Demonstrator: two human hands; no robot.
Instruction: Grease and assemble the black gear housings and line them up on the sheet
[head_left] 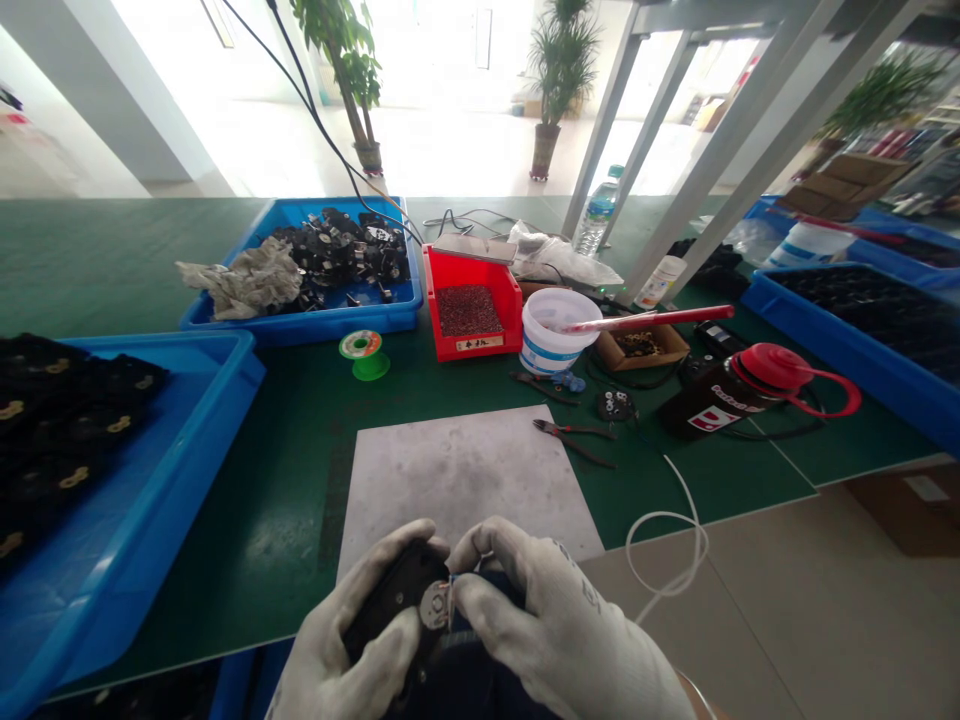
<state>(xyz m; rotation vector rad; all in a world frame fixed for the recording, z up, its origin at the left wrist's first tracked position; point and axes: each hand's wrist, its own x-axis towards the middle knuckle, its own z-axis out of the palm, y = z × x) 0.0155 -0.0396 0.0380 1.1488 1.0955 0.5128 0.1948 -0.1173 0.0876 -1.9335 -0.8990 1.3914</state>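
Observation:
Both hands wear whitish work gloves and meet low in the view, over the near edge of the bench. My left hand (360, 630) is wrapped round a black plastic housing (397, 590), thumb on its near side. A small round silver metal part (435, 605) sits on that housing. My right hand (525, 610) is closed, thumb and forefinger pinched together right beside the metal part. Something thin shows at those fingertips, too small to name. Beyond the hands lies a stained pale sheet (465, 475), with cutting pliers (574, 432) across its right edge.
Blue trays (187, 480) of black parts stand left, back and right. A red bin (470, 345) of small pieces, a solder spool (367, 355), a white tub (555, 345) with a red-handled brush and a dark bottle (720, 400) line the bench. A white cable (697, 550) hangs at right.

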